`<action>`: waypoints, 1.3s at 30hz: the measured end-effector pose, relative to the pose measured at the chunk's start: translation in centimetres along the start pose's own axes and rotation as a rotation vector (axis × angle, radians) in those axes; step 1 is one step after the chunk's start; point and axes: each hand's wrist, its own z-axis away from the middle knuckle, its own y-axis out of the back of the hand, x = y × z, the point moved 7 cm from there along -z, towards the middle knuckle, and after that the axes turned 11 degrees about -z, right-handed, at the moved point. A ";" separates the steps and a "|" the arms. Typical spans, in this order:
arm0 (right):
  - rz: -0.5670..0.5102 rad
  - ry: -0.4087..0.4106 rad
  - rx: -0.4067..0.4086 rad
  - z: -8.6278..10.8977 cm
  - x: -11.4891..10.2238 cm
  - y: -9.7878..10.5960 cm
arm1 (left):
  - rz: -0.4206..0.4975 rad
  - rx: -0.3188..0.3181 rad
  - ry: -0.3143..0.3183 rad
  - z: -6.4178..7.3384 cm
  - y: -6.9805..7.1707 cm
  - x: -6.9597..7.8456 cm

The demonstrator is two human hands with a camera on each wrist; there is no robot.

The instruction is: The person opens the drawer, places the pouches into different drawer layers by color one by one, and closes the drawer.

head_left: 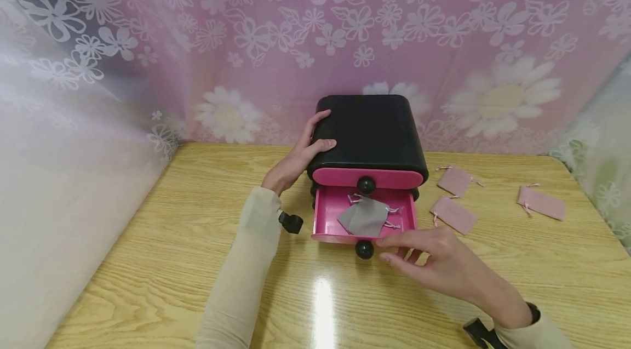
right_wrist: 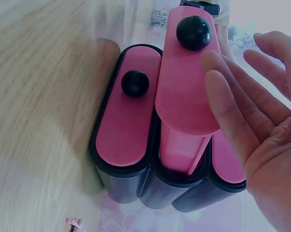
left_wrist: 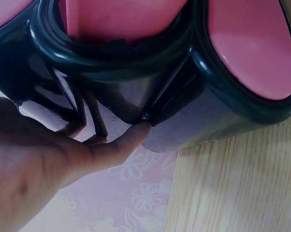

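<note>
While the middle drawer (head_left: 331, 238) sits pulled out toward the person, its long front runs left to right, with the right hand (head_left: 439, 261) at its right end. The drawer knob (head_left: 364, 249) is just left of those fingertips; the slide axis runs back into the cabinet (head_left: 367, 130), away from the person. Right hand is nearer the drawer front; left hand (head_left: 299, 158) is up on the cabinet's left side.

Right grip: fingers mostly straight, thumb apart from index, nothing pinched. Fingertips are at the front; can't tell how firm any contact is. Left grip: thumb and fingers spread against the cabinet.

Counts: 1 cabinet, 3 drawers (right_wrist: 128, 130), one out. 3 black knobs (right_wrist: 135, 83) across the views. 3 pink pouches (head_left: 453, 215) on the table (head_left: 197, 217), right of the cabinet. Grey pouches (head_left: 367, 216) inside the pulled-out drawer: at least 2, overlapping, exact count unclear.
</note>
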 end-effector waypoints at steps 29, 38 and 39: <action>0.249 0.016 -0.017 0.7 1.0 -2.5 | -0.022 0.005 0.006 0.0 0.1 -0.1; 0.266 0.045 0.067 0.5 0.7 -2.7 | -0.007 0.002 0.005 0.0 0.0 0.0; 0.264 0.048 0.076 0.5 0.7 -2.7 | -0.007 0.002 0.005 0.0 0.0 0.0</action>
